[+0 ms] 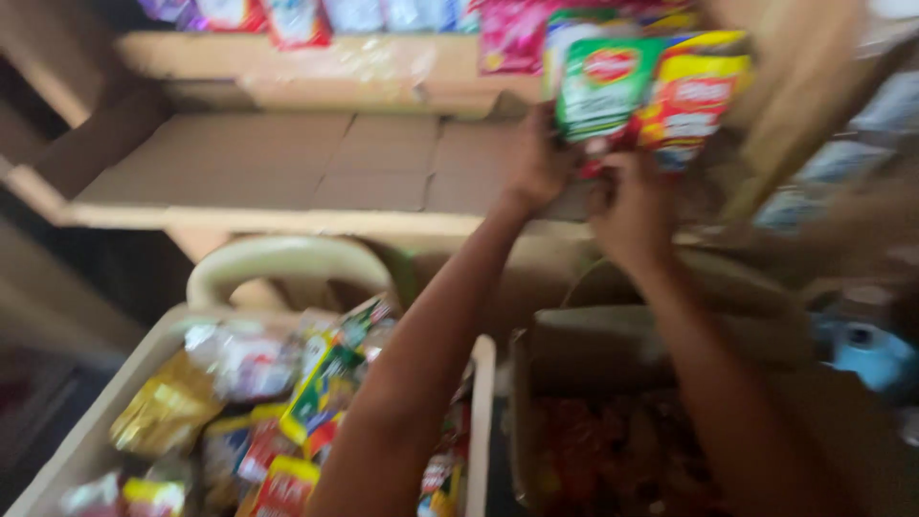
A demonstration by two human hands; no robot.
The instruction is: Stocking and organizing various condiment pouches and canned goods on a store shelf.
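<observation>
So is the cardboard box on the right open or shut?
Open: the cardboard box has its flaps up, and blurred red packets show inside.

Blurred, dim, warm-lit stockroom corner. At far left, a pale wooden shelf [258, 215] lined with flattened brown cardboard [316, 163]; above, a higher shelf [287, 57] crowded with bright packets [297, 19]. Near left, a cream plastic basket [77, 450] heaped with sachets. Near right, an open cardboard box [593, 335]. Dark floor [38, 402] at lower left.

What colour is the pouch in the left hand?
Mainly green, red patch on top: flat green pouch, head view.
</observation>
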